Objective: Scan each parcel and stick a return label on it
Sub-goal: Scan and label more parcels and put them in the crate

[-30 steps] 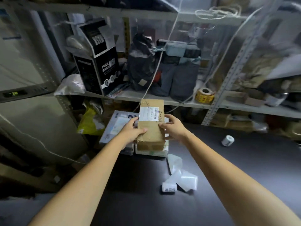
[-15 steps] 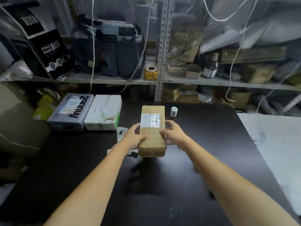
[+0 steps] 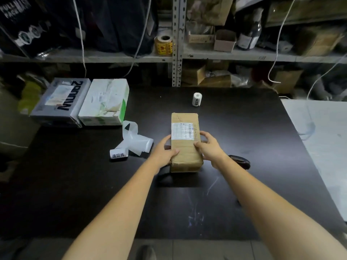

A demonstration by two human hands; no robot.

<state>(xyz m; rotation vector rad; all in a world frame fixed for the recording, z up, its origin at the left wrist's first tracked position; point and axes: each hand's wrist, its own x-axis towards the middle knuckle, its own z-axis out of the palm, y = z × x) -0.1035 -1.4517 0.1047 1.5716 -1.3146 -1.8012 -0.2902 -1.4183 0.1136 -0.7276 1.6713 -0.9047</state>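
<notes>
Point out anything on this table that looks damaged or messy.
The white-and-green box at back left has a torn, peeling top. A backing strip sprawls loose from the label roll. The brown parcel shows no tear.

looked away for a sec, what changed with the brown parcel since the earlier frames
The parcel was carried from over the white box rightward and toward the person, to the middle of the table; whether it touches down is unclear. The left hand and right hand still hold its sides. The white box and small roll stayed put.
</notes>
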